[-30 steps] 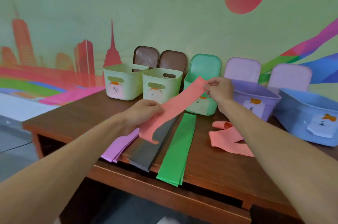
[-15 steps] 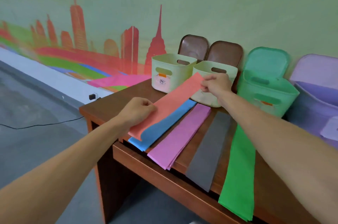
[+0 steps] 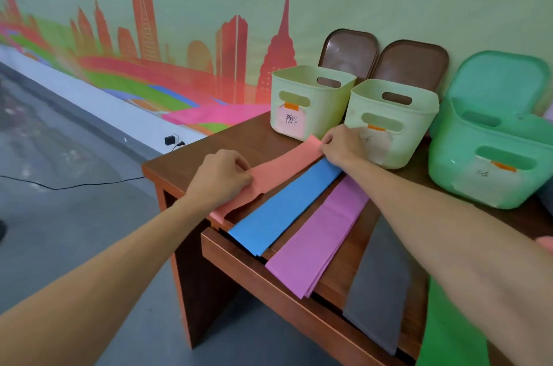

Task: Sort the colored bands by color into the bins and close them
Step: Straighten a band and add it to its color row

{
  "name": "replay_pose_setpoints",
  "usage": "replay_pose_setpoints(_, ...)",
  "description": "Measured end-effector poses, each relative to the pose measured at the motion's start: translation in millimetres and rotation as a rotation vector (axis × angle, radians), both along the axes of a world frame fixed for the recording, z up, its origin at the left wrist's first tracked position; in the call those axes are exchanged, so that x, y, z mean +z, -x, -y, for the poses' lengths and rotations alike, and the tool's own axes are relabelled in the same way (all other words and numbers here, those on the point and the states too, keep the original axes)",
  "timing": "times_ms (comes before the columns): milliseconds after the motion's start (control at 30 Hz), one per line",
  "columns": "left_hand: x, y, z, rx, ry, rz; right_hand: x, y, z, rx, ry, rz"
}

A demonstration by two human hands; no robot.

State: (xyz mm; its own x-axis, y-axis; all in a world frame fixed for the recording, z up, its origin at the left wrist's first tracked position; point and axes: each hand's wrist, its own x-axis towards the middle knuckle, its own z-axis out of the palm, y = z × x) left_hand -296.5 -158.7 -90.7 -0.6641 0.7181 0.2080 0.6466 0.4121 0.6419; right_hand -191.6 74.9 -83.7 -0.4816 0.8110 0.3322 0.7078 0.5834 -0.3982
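Observation:
A salmon-pink band (image 3: 284,168) lies stretched along the table's left end. My left hand (image 3: 220,177) pinches its near part and my right hand (image 3: 342,144) pinches its far end, close to the table top. Beside it, side by side, lie a blue band (image 3: 284,205), a purple band (image 3: 323,234), a grey band (image 3: 380,291) and a green band (image 3: 449,332), partly under my right forearm. Two pale green bins (image 3: 308,102) (image 3: 392,120) stand open at the back, brown lids (image 3: 348,51) leaning on the wall. A mint bin (image 3: 490,168) stands open to the right.
The wooden table (image 3: 209,153) ends just left of my left hand, with grey floor (image 3: 74,216) below. A black cable and a plug (image 3: 172,139) lie by the painted wall. A bit of another salmon band (image 3: 546,241) shows at the right edge.
Both hands carried the salmon-pink band leftwards and lowered it from in front of the bins to the table beside the blue band. My view swung left; the purple and blue bins left the frame.

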Motion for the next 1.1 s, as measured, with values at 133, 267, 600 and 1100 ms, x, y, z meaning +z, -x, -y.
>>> replay_pose_setpoints(133, 0, -3, -3, 0.032, 0.112, -0.148, -9, 6, -5, -0.040, -0.095, 0.090)
replay_pose_setpoints(267, -1, -5, -5, 0.021, 0.175, -0.270, -12, 10, -4, -0.046, -0.186, 0.180)
replay_pose_setpoints(600, 13, -52, -21, -0.262, -0.153, -0.243, 26, -57, 7, 0.239, -0.108, 0.080)
replay_pose_setpoints(1100, 38, -277, -90, -0.813, -0.239, 0.164, 71, -337, 17, 0.166, 0.127, 0.092)
